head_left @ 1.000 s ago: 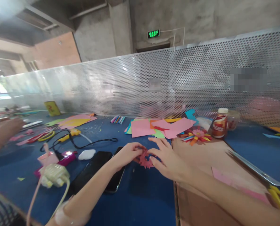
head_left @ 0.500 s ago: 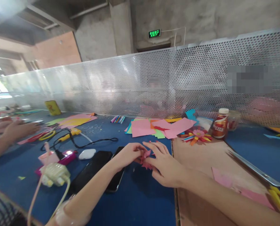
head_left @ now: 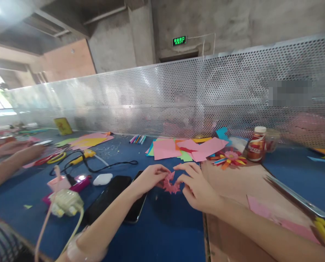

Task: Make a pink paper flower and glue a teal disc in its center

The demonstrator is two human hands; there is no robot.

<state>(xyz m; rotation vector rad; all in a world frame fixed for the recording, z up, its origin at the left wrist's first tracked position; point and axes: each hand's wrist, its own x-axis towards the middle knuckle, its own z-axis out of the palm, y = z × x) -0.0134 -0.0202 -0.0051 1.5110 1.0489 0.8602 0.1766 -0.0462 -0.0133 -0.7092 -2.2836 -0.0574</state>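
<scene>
At center frame, the left hand pinches a jagged pink paper piece, its points already cut, its ring seemingly unclosed; the right hand hovers beside it, fingers parted, contact unclear; right of center, a layered paper flower appears assembled.

Ring: matt paper, a little creased
Sheets: paper, smooth and matt
Phone: glossy, like dark glass
Case: smooth plastic, glossy
Scissors: shiny metal blades
Partition: perforated metal, shiny
Table: smooth, rather matt
Wall: rough, like concrete
</scene>
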